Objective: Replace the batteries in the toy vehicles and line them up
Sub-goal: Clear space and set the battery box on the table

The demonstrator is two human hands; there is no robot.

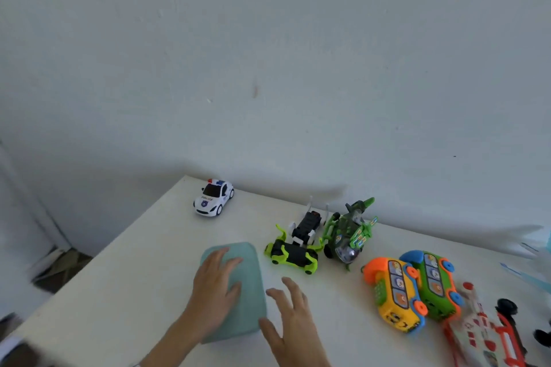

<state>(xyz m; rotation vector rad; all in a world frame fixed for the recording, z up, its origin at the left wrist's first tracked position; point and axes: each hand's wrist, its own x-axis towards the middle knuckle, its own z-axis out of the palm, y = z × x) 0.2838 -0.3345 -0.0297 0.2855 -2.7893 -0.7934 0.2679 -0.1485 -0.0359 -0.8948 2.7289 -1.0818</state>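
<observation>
Head view gives us a white desk (125, 271) against a pale wall; at six o'clock lies a teal lid or mat (250, 283), flat on the desk; our left hand (216, 289) rests on it, its grip released, fingers straight and spread on the teal surface; our right hand (290, 322) sits just at three o'clock of that pad, grip released too, fingers splayed and grasping nothing; whether it touches the desk we cannot tell. At eleven o'clock from the hands, well apart near the far desk corner, stands the white police car (213, 198) on its wheels; at one o'clock lies the black and lime car (293, 256), with a black and white vehicle (307, 226) just behind it and a green helicopter (350, 232) beside that; at three o'clock the orange and yellow bus (393, 295) and the green bus (432, 283) lie touching side by side; at four o'clock, near the frame edge, a red and white vehicle (483, 334) lies partly cut off.
</observation>
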